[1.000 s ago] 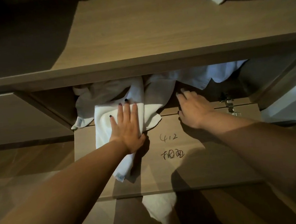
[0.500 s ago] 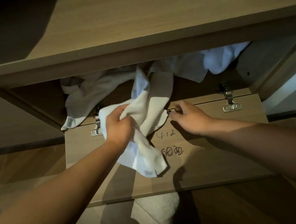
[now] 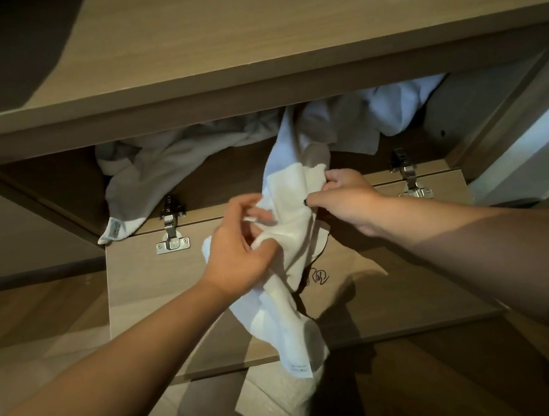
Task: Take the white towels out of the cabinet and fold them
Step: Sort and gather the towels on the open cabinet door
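Observation:
A white towel hangs crumpled over the lowered cabinet door, its upper end still trailing into the cabinet opening. My left hand grips its left side and my right hand pinches its upper right edge. A label shows at its lower corner. More white towels lie heaped inside the cabinet, one corner with a tag hanging over the left hinge. Another pile of towels sits deeper at the right.
The wooden counter top overhangs the cabinet. Two metal hinges join the door to the cabinet. Another white towel lies on the wooden floor below the door's front edge. Handwriting marks the door.
My left hand went from pressing the towel flat to gripping and lifting it. My right hand moved left from the door's hinge edge and took hold of the towel's upper edge.

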Demonstrator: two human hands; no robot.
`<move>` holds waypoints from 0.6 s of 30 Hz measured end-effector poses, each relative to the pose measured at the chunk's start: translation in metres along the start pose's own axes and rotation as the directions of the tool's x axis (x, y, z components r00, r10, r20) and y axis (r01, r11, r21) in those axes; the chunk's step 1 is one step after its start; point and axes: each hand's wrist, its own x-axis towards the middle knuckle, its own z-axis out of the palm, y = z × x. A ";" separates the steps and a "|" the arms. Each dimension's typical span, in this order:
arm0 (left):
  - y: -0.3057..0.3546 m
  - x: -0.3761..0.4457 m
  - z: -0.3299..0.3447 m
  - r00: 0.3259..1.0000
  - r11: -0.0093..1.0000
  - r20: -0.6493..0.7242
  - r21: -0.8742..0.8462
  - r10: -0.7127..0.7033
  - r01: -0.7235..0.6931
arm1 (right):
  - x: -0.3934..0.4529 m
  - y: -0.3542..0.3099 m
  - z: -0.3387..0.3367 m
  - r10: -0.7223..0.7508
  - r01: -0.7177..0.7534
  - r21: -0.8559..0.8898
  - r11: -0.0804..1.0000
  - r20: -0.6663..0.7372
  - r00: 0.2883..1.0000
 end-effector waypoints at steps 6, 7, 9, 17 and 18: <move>0.010 0.036 -0.004 0.957 0.946 -0.075 -0.195 -0.279 0.260 | -0.013 0.003 -0.005 -0.135 0.155 -0.057 0.986 0.260 0.956; 0.006 0.041 -0.004 0.918 0.898 0.000 -0.206 -0.398 0.389 | -0.017 0.007 -0.003 -0.129 0.155 -0.061 0.986 0.312 0.941; -0.001 0.045 -0.003 0.837 0.829 0.148 -0.130 -0.526 0.544 | -0.026 0.017 0.003 -0.116 0.125 0.001 0.992 0.388 0.914; -0.011 0.040 0.013 0.834 0.830 0.089 -0.083 -0.545 0.551 | -0.029 0.039 -0.003 -0.001 0.011 -0.028 1.000 0.339 0.941; -0.011 0.038 0.011 0.836 0.832 0.040 -0.083 -0.548 0.549 | -0.029 0.040 -0.005 -0.003 0.012 -0.030 0.999 0.284 0.959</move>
